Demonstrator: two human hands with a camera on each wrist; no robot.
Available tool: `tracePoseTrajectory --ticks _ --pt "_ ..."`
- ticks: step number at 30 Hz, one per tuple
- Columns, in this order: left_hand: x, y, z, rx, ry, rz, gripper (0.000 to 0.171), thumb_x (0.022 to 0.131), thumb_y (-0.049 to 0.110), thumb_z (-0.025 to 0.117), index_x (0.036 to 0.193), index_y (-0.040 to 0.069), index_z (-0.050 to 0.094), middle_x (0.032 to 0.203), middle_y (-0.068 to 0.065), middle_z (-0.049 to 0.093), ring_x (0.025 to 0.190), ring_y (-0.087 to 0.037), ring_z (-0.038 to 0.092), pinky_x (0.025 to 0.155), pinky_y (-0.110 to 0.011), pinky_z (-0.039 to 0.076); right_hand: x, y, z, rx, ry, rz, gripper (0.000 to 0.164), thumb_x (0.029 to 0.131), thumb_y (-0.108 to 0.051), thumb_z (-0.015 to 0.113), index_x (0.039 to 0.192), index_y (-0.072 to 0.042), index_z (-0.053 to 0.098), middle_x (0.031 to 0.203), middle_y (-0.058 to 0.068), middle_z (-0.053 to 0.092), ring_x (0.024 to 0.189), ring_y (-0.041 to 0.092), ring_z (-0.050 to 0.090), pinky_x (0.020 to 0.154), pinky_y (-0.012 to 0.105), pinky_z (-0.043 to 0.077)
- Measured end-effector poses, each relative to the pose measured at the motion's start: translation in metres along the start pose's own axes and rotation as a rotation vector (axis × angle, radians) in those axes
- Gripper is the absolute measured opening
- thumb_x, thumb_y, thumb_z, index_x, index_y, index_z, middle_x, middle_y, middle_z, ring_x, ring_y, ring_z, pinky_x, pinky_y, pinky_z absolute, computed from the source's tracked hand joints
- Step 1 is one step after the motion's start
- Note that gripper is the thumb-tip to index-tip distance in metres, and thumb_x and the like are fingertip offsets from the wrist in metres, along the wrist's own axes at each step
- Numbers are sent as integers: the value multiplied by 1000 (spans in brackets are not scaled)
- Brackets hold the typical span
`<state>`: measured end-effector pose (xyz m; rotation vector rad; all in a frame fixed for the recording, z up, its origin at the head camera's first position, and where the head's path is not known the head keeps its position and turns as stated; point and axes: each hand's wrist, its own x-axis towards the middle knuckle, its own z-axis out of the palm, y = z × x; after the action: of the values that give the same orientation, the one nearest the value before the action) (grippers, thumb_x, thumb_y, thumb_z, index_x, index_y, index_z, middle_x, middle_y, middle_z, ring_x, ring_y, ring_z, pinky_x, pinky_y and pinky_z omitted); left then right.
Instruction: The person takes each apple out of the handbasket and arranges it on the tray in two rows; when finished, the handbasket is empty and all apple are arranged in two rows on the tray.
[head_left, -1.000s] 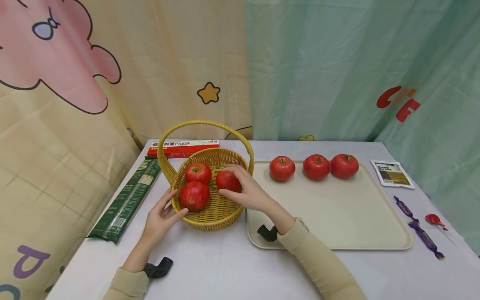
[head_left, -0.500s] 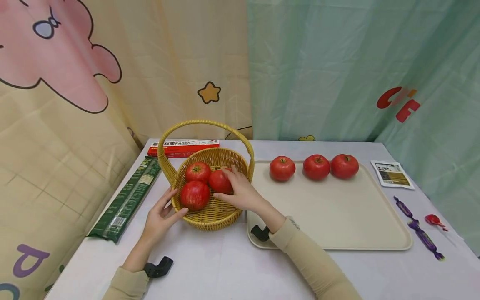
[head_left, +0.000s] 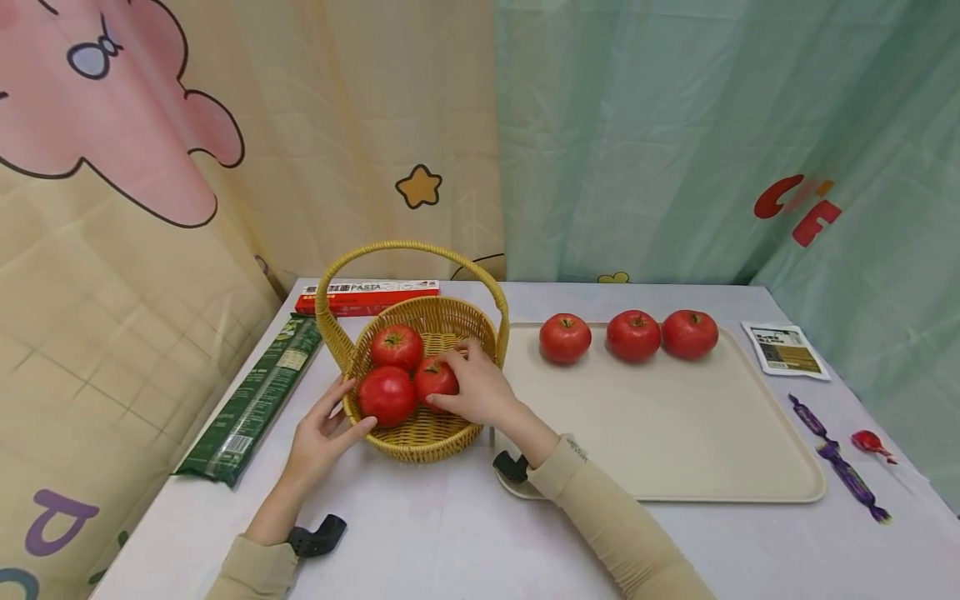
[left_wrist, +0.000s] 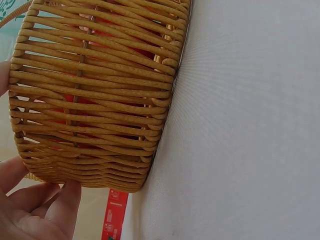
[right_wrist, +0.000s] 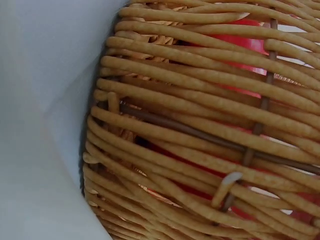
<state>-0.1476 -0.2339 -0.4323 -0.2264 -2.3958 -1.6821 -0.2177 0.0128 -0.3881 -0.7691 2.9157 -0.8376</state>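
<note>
An apple (head_left: 433, 380) sits in the basket (head_left: 420, 448), just left of the frame's centre, pinched in the grip of the right hand (head_left: 478, 388). Two more apples (head_left: 387, 396) lie left of it inside. The left hand (head_left: 318, 440) grips the rim at lower left. Centre right, the tray (head_left: 675, 433) bears three others (head_left: 633, 336) on the counter (head_left: 442, 533).

The left hand (left_wrist: 40, 215) holds the basket (left_wrist: 95, 100), red showing through its weave, beside a white tabletop (left_wrist: 240, 125), with a red box (left_wrist: 114, 215) partly visible beyond.
</note>
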Motion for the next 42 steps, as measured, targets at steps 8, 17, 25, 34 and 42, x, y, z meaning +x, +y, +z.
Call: tracePoseTrajectory --ticks 8,17,25,34,42 --pt "-1 0 0 -11 -5 -3 62 84 9 71 139 2 43 152 -13 23 135 -35 29 91 -9 38 -2 0 4 -68 -30 -55 51 72 -42 79 110 -18 54 115 6 52 95 22 56 77 38 52" --pt "-3 2 0 -29 -9 -15 63 84 8 71 139 2 42 153 -12 23 135 -35 29 91 -9 38 -21 4 -18 113 22 -114 46 66 -41 82 101 -27 56 116 -2 51 103 17 52 83 37 51" --pt "0 2 0 -30 -16 -8 63 84 8 71 139 2 42 153 -12 22 135 -35 27 91 -9 37 -62 38 -70 385 106 -221 49 67 -27 85 105 -21 56 121 -6 51 114 13 47 87 34 50" --pt "1 2 -1 -18 -17 -4 63 84 8 70 140 2 42 153 -13 22 134 -36 29 91 -8 37 -100 112 -95 367 90 -86 55 67 -23 86 110 -18 53 116 0 51 115 22 45 88 44 50" --pt "0 0 0 -16 -6 -6 63 83 7 71 139 1 42 152 -13 23 135 -36 28 90 -8 37 -105 149 -84 359 -8 -52 56 65 -21 87 107 -16 51 112 0 52 108 23 48 87 43 49"
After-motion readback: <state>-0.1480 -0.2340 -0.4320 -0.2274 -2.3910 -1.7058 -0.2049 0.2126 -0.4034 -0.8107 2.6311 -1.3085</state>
